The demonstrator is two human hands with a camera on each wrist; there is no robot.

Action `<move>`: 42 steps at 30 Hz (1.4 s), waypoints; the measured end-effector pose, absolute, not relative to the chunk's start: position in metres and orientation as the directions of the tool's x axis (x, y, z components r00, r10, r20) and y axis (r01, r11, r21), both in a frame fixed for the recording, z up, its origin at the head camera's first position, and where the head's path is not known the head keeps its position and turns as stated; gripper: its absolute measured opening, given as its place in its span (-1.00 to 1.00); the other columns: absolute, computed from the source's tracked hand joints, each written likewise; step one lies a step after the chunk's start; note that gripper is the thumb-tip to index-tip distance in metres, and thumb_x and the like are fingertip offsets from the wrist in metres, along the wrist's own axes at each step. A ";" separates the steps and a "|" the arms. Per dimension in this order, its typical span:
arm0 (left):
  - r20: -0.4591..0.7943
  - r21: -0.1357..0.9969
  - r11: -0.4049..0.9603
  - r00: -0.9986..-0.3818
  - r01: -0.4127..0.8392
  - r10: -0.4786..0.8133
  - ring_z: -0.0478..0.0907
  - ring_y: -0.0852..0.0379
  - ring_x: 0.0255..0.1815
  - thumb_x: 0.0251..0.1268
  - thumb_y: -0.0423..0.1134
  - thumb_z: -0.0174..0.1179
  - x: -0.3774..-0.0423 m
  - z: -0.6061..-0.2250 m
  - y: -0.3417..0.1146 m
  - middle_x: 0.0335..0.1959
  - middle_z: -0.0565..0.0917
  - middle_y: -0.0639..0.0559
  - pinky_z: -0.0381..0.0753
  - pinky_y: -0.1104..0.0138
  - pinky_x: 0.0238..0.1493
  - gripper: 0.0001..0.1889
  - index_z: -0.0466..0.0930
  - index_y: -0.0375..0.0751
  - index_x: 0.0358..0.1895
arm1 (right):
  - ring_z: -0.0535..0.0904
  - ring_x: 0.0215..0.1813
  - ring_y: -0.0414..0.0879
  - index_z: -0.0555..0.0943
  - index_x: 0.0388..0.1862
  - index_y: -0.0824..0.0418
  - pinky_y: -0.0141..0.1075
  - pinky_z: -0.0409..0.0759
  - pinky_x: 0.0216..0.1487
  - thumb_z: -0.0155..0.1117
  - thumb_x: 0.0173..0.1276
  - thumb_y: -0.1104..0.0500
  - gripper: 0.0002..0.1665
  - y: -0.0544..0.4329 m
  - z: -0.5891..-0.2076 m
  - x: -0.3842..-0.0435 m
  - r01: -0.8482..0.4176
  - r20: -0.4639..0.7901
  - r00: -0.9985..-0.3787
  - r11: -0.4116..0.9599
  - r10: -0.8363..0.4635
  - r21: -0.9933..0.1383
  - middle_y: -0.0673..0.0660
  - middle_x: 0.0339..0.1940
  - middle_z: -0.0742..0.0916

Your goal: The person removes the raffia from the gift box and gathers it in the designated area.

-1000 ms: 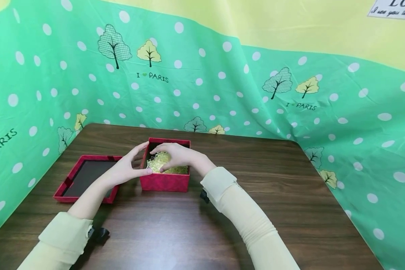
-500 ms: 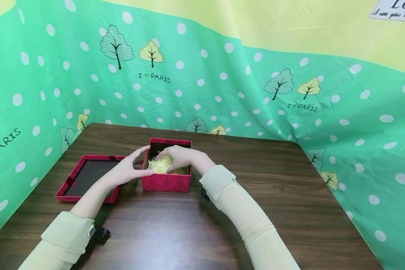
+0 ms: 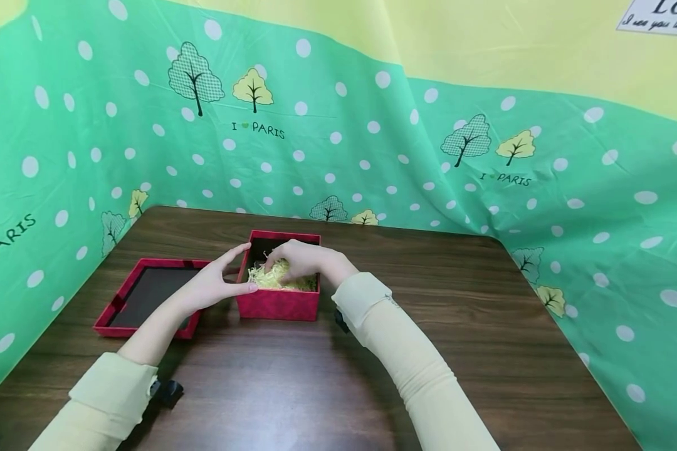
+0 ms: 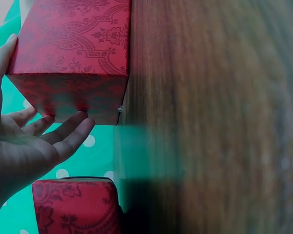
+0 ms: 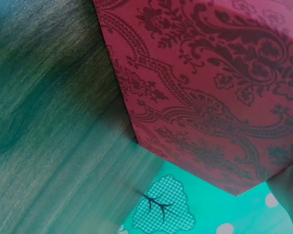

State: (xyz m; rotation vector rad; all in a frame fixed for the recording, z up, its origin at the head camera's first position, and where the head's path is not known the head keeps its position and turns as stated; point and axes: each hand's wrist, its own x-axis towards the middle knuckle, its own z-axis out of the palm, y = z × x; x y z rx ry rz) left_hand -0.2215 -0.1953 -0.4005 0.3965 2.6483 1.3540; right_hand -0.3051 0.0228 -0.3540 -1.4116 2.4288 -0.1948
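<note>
A red patterned box (image 3: 278,305) with a dark inside stands uncovered on the table, holding pale yellow shredded paper (image 3: 257,276). My left hand (image 3: 211,285) steadies the box, its fingers fairly straight against the left side and the thumb at the front corner. In the left wrist view the fingertips (image 4: 84,127) lie along the box wall. My right hand (image 3: 301,260) reaches down inside, fingers and thumb curled around some of the shredded paper; the fingertips are partly buried. Only the patterned outside of the box (image 5: 210,97) shows in the right wrist view, not the hand's grip.
A red lid (image 3: 108,316) with a dark inside lies upturned to the left of the box, under the left forearm. The brown wooden table (image 3: 457,313) extends to the right and front. A green and yellow printed cloth (image 3: 338,160) hangs behind and on both sides.
The right hand's spread fingers have drawn together in the shredded paper and shifted slightly within the box. The left hand stays at the box's side. Box and lid keep their places.
</note>
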 end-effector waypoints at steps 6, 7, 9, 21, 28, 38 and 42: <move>0.002 0.812 0.556 -0.953 0.179 0.303 0.15 -0.31 0.39 0.03 0.16 0.35 -0.222 -0.401 -0.194 0.48 0.08 -0.13 0.46 -0.13 0.10 -0.02 -0.03 0.17 0.49 | 0.54 0.05 -0.26 0.67 -0.05 0.04 -0.45 0.49 -0.03 0.36 0.22 0.18 -0.71 0.024 -0.354 -0.307 -0.821 -0.194 -0.456 0.495 -0.868 -0.286 -0.06 0.05 0.68; 0.002 0.812 0.555 -0.953 0.178 0.304 0.15 -0.32 0.39 0.03 0.16 0.35 -0.222 -0.401 -0.194 0.48 0.08 -0.13 0.46 -0.12 0.10 -0.02 -0.03 0.17 0.49 | 0.54 -0.01 -0.29 0.67 -0.06 0.03 -0.47 0.49 -0.09 0.35 0.23 0.18 -0.72 0.024 -0.354 -0.308 -0.819 -0.192 -0.458 0.496 -0.868 -0.289 -0.06 0.04 0.68; 0.002 0.813 0.554 -0.952 0.179 0.305 0.17 -0.32 0.38 0.03 0.16 0.35 -0.221 -0.401 -0.194 0.48 0.07 -0.13 0.47 -0.12 0.09 -0.02 -0.04 0.16 0.49 | 0.52 -0.20 -0.31 0.68 -0.07 0.03 -0.47 0.48 -0.21 0.34 0.23 0.20 -0.73 0.025 -0.354 -0.308 -0.812 -0.186 -0.463 0.499 -0.867 -0.303 -0.06 0.02 0.69; -0.009 0.820 0.546 -0.949 0.173 0.314 0.21 -0.33 0.36 0.06 0.14 0.33 -0.219 -0.399 -0.194 0.49 0.04 -0.15 0.49 -0.11 0.08 -0.02 -0.06 0.15 0.50 | 0.20 -0.63 -0.28 0.70 -0.20 0.03 -0.46 0.36 -0.46 0.28 0.21 0.33 -0.75 0.030 -0.343 -0.307 -0.800 -0.124 -0.486 0.498 -0.865 -0.335 -0.05 -0.10 0.72; -0.008 0.820 0.544 -0.948 0.177 0.319 0.23 -0.32 0.35 0.06 0.15 0.33 -0.221 -0.400 -0.195 0.49 0.05 -0.16 0.49 -0.10 0.07 -0.03 -0.07 0.20 0.50 | 0.19 -0.65 -0.27 0.70 -0.20 0.04 -0.46 0.34 -0.49 0.23 0.19 0.38 -0.71 0.033 -0.332 -0.306 -0.791 -0.111 -0.490 0.495 -0.864 -0.360 -0.02 -0.03 0.71; 0.005 0.802 0.566 -0.950 0.191 0.314 0.22 -0.30 0.36 0.04 0.17 0.33 -0.220 -0.399 -0.195 0.49 0.07 -0.17 0.44 -0.13 0.11 -0.02 -0.05 0.18 0.50 | 0.14 -0.66 -0.26 0.70 -0.20 0.07 -0.45 0.30 -0.41 0.18 0.17 0.41 -0.67 0.038 -0.318 -0.306 -0.804 -0.073 -0.488 0.481 -0.870 -0.349 -0.02 -0.05 0.72; 0.003 0.805 0.562 -0.950 0.188 0.313 0.19 -0.30 0.38 0.04 0.17 0.34 -0.220 -0.399 -0.194 0.48 0.07 -0.17 0.45 -0.12 0.11 -0.02 -0.06 0.18 0.50 | 0.17 -0.65 -0.26 0.70 -0.20 0.05 -0.45 0.31 -0.44 0.18 0.18 0.40 -0.67 0.039 -0.313 -0.306 -0.788 -0.080 -0.506 0.498 -0.859 -0.363 -0.03 -0.05 0.72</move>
